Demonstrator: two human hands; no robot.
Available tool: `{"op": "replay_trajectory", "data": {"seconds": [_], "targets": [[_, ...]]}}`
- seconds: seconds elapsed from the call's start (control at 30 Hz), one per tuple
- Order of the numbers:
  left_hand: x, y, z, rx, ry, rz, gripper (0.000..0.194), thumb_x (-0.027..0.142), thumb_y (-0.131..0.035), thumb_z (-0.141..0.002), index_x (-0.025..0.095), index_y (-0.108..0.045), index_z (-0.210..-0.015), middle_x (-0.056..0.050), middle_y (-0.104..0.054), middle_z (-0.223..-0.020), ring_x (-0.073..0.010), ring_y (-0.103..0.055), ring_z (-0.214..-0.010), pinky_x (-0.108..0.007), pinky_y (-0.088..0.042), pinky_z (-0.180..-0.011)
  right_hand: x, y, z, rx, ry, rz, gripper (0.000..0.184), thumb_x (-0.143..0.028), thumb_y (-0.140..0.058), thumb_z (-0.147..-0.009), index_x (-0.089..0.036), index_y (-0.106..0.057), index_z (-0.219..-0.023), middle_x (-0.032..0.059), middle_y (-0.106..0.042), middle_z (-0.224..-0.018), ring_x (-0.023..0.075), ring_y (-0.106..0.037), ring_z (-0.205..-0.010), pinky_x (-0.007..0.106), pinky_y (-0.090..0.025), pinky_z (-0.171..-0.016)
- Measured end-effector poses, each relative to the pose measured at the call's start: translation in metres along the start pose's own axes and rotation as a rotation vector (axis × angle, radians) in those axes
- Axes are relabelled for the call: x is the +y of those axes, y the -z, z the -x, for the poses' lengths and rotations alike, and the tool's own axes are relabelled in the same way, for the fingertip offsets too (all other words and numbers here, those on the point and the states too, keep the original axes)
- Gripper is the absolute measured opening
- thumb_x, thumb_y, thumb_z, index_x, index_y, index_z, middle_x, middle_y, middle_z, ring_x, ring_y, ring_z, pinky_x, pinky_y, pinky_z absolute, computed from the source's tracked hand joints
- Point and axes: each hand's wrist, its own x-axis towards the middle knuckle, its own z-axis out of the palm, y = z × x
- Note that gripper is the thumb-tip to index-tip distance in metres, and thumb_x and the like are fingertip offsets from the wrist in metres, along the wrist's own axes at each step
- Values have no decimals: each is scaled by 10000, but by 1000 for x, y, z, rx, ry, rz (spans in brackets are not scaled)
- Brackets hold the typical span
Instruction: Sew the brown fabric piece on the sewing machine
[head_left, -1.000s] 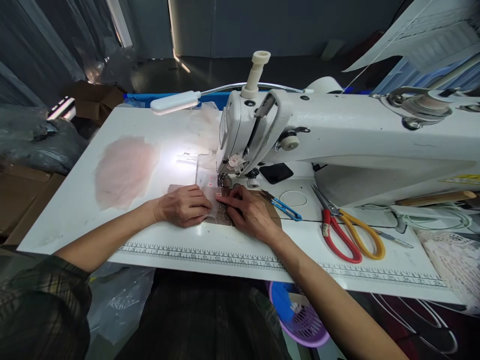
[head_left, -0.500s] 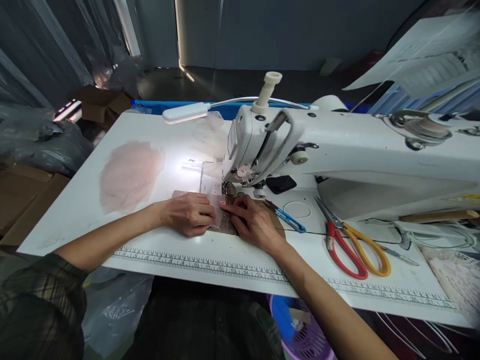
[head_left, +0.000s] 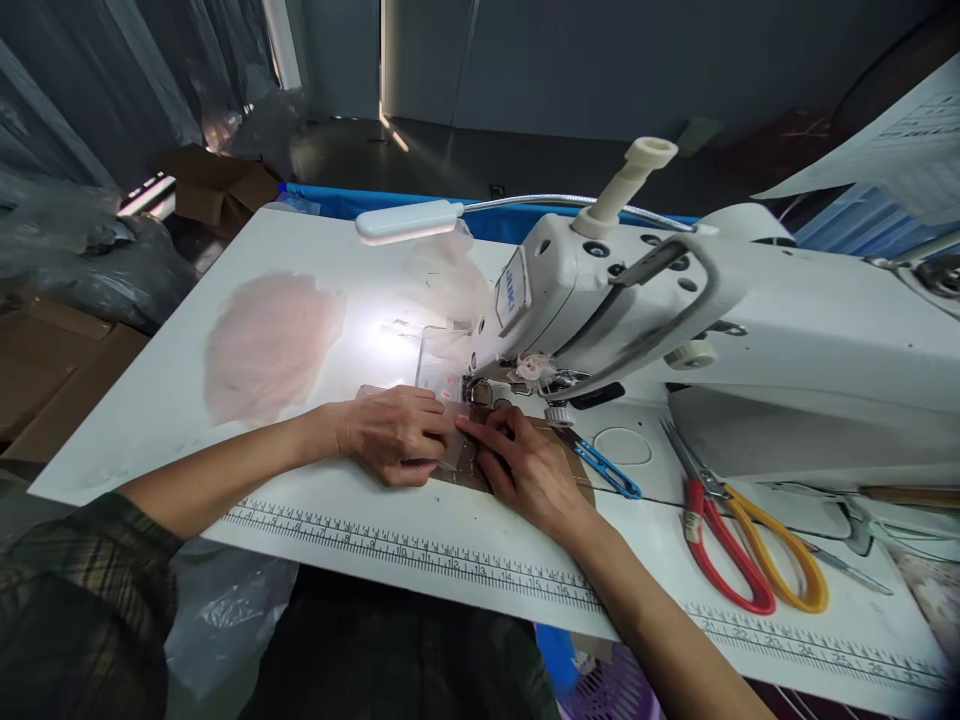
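A strip of sheer pale fabric with small pink marks lies just in front of the needle area of a white sewing machine. My left hand is closed at the strip's left edge, fingers curled down onto it. From the right, my right hand rests on the machine bed; its index finger stretches out to touch the strip near the presser foot, with the thumb apart below. Under both hands is a brown plate, partly covered. My left fingertips are mostly hidden.
Blue thread snips lie right of my right hand, and scissors with red and yellow handles farther right. A pink sheer fabric pile sits on the left. A lamp shines over the table. A printed ruler follows the front edge.
The view has shifted, so the machine and scissors appear farther right and larger. Both hands stay at the sheer strip, with little visible movement relative to the needle area.
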Motion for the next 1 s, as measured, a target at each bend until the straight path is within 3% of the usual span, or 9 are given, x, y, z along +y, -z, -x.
{"op": "replay_trajectory", "data": {"seconds": [0.17, 0.47, 0.7, 1.0], "targets": [[0, 1, -1, 20, 11, -49, 139, 201, -539, -809, 175, -658, -744, -58, -651, -821, -175, -542, -698, -330, -467, -680, -1, 1, -4, -42, -23, 102, 395, -242, -405, -937, -221, -655, -1241, 113, -594, -994, 159, -591, -709, 248, -462, -506], [0, -6, -2, -49, 48, -145, 171, 232, -523, -839, 154, -671, -801, -78, -670, -912, -181, -564, -720, -332, -479, -711, 0, -2, -11, -78, -59, 189, 412, -251, -392, -951, -199, -627, -1287, 138, -621, -992, 141, -552, -583, 277, -441, -492], [2, -13, -3, 0, 96, -252, 176, 211, -515, -864, 131, -665, -818, -86, -666, -888, -169, -560, -670, -322, -451, -639, 2, 2, -3, -36, -33, 47, 410, -278, -401, -970, -218, -592, -1327, 121, -638, -1002, 175, -614, -725, 287, -515, -597], [0, -17, -5, 56, 161, -304, 235, 268, -508, -891, 125, -681, -820, -82, -664, -861, -172, -546, -653, -326, -441, -648, -3, -2, -9, -65, -80, 210, 417, -278, -392, -963, -226, -611, -1314, 131, -627, -1002, 160, -582, -651, 252, -442, -504]]}}
